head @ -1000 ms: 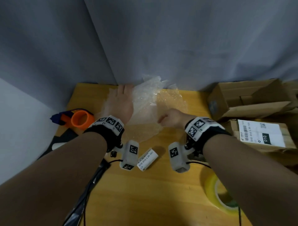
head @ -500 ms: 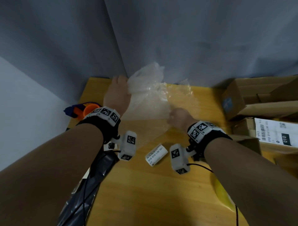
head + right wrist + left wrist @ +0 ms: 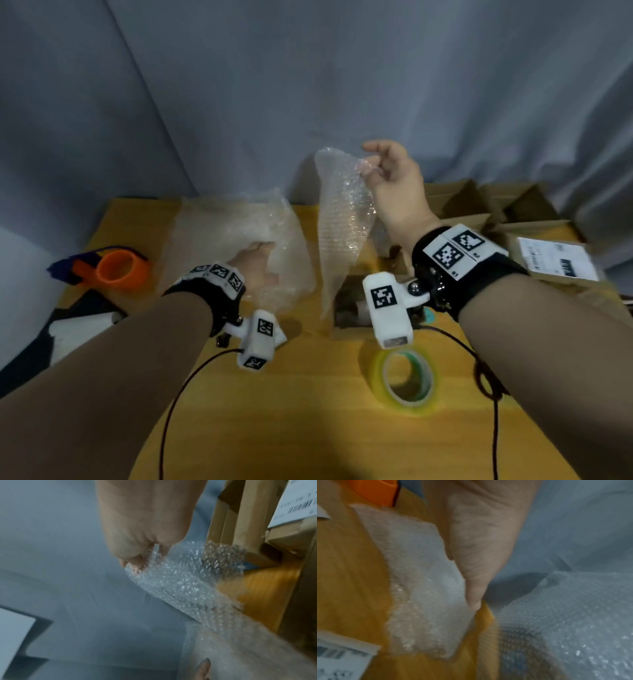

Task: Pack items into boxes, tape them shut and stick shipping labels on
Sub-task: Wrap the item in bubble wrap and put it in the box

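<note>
While my right hand (image 3: 394, 181) pinches the bubble wrap strip (image 3: 342, 233) by its top — long axis vertical, hanging above the table (image 3: 308, 411) — my left hand (image 3: 257, 263) presses flat on the bubble wrap pile (image 3: 233, 240).

Left hand (image 3: 255, 265): fingers hidden under bubble wrap (image 3: 239, 240). Shipping label (image 3: 556, 257): print blurred, unreadable. Open box (image 3: 356, 305): contents obscured.

Your clear bubble wrap sheet (image 3: 342, 219) hangs upright over the small open cardboard box (image 3: 352, 308), its top corner raised, while the crumpled bubble wrap pile (image 3: 236, 236) lies flat on the table beside it.
</note>
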{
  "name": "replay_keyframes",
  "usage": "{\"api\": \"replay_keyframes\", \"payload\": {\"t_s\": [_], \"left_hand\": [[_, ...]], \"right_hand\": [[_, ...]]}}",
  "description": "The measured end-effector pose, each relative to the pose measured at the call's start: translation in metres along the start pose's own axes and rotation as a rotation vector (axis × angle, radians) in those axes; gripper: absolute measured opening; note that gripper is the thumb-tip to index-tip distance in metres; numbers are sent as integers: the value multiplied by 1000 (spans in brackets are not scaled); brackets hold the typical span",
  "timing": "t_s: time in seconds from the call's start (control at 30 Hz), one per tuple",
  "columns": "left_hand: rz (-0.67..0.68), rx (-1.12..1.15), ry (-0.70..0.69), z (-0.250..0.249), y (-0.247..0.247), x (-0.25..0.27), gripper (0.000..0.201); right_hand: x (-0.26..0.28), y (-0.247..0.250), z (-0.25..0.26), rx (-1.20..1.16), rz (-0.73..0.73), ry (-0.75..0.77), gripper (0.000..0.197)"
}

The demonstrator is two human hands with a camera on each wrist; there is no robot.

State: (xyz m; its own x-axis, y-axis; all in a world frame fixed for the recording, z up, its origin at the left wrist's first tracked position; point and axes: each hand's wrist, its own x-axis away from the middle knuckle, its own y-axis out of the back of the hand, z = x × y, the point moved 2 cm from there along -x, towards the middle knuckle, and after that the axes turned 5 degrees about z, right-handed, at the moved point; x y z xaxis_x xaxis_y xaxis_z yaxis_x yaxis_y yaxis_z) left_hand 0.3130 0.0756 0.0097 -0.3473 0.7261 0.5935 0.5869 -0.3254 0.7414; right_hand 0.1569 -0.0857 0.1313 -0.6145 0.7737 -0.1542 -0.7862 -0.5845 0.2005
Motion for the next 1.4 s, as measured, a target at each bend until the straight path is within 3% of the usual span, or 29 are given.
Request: {"api": "replay_keyframes", "payload": {"t_s": [0.1,0.2,0.3,0.5,0.63,0.73,0.83,1.03,1.1,1.17,1.23,1.33,1.4], "left_hand": [[-262,216,-146,-37,31,15,62],[-438,550,-237,-75,60,39,77],[-499,806,-346,-104,76,59,86],[-496,850,-388,-128,87,89,113],[-517,971,-362,-132,86,95,112],[-509,978,-317,-137,83,98,90],[-485,1003,-334,-150,78,111,82],[-306,1101,-388,-157,70,100,113],[-275,1054,-415,-166,66,104,90],[-263,988,-495,-178,63,105,47],[-315,1031,-502,-179,60,102,30],[-469,1053,-452,-177,59,102,28],[-563,981,-417,-176,60,103,31]], "right_hand": [[8,23,21,-89,64,-16,18],[16,44,42,-122,113,30,25],[22,62,60,-77,169,118,31],[33,90,87,-68,239,250,30],[37,108,92,-130,223,275,29],[39,120,90,-232,198,242,35],[41,130,84,-389,184,162,34],[43,142,69,-658,171,5,31],[45,141,62,-706,182,-31,31],[46,141,56,-738,167,-62,30],[44,140,46,-663,108,-114,27],[39,140,26,-132,-56,-171,24],[39,137,21,167,-61,-152,30]]}}
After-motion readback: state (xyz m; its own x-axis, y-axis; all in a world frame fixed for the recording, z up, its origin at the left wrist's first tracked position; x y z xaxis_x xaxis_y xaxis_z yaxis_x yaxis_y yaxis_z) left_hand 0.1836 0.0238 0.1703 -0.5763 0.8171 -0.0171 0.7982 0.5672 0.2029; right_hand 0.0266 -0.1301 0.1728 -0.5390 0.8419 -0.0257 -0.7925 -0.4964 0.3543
